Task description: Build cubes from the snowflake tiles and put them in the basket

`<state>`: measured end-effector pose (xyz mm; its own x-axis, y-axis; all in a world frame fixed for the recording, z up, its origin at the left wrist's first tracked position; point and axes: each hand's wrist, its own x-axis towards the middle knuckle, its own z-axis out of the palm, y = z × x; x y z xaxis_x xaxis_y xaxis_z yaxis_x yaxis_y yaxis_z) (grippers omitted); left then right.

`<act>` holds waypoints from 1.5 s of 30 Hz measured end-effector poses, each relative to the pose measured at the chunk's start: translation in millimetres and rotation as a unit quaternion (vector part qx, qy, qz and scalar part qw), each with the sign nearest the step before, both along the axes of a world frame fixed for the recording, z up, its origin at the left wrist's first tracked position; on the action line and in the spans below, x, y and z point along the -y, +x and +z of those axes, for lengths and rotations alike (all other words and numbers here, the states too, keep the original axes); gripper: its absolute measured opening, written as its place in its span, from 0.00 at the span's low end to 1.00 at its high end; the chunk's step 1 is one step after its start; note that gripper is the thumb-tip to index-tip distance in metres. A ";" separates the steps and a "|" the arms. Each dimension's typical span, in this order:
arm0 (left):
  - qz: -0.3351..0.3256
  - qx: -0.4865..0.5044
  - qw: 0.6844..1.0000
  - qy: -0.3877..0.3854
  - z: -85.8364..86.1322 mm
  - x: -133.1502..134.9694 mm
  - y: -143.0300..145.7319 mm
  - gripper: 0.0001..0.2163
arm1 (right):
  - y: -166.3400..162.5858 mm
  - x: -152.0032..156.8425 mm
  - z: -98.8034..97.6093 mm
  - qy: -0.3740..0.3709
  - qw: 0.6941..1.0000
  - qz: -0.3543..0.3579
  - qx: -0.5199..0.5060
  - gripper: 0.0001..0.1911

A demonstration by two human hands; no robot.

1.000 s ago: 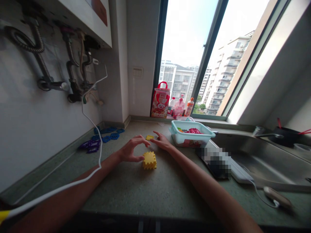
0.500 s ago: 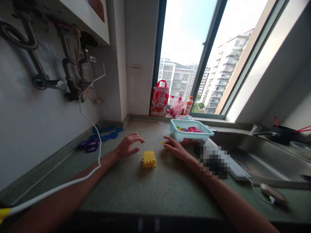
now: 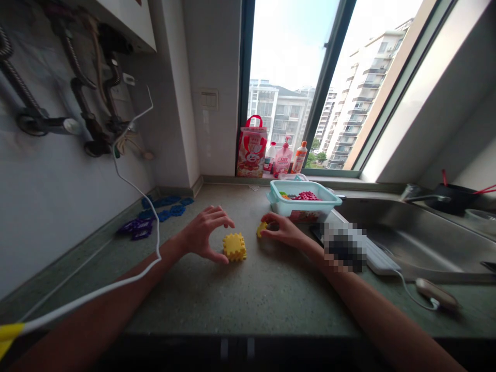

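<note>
A yellow block with notched edges (image 3: pixel 234 247), which looks like a stack of interlocking foam-like pieces, lies on the counter between my hands. My left hand (image 3: pixel 205 232) is just left of it, thumb and fingers spread around its near side; whether the thumb touches it I cannot tell. To the right, my right hand (image 3: pixel 279 228) pinches a small yellow notched piece (image 3: pixel 261 229) between thumb and fingers, close to the countertop. Part of that piece is hidden by the fingers.
A pale blue tub (image 3: pixel 279 207) with colourful pieces stands behind my right hand. Blue pieces (image 3: pixel 170 209) and purple pieces (image 3: pixel 137 227) lie at the left. A white cable (image 3: pixel 158 232) crosses over my left arm. On the right are a power strip (image 3: pixel 382 263) and a sink (image 3: pixel 411 232).
My left hand has moved in toward the yellow block, its thumb now beside it. My right hand has closed more clearly around the small yellow piece. The view has shifted slightly.
</note>
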<state>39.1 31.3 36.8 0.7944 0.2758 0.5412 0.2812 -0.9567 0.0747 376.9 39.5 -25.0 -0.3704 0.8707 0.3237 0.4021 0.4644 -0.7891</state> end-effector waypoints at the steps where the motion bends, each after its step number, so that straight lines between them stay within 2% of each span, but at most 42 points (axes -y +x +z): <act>1: 0.005 -0.001 1.000 0.015 1.7 0.4 -0.8 0.37 | 1.7 1.0 0.7 0.040 0.997 -0.006 0.063 0.22; 4: 0.027 -0.019 0.998 0.045 4.7 2.9 0.0 0.35 | 4.2 2.2 2.1 0.112 0.979 -0.012 0.171 0.19; 7: 0.047 -0.035 0.997 0.054 4.2 5.1 3.0 0.34 | 3.4 2.7 3.7 0.142 0.970 0.014 0.197 0.16; 15: 0.063 -0.055 0.996 0.040 2.4 8.2 5.2 0.27 | -0.6 6.8 9.1 0.139 0.972 0.039 0.186 0.14; 22: 0.058 -0.041 0.997 -0.006 0.3 3.7 4.2 0.23 | 1.4 5.1 6.3 0.141 0.975 0.040 0.164 0.14; 30: 0.040 -0.029 0.998 -0.046 -8.9 -3.8 3.6 0.30 | 1.6 4.6 6.3 0.149 0.974 0.040 0.165 0.14; 35: 0.026 -0.061 0.995 -0.069 -10.0 -9.3 1.4 0.36 | -9.2 17.6 16.5 0.170 0.975 0.035 0.140 0.19; 41: 0.071 -0.144 0.985 -0.058 -0.4 -12.7 -7.4 0.31 | -51.8 45.2 18.2 0.110 0.989 0.025 0.101 0.40; 45: 0.083 -0.162 0.980 -0.083 -4.0 -12.8 -7.5 0.30 | -66.6 48.8 17.3 0.081 0.989 0.011 0.120 0.32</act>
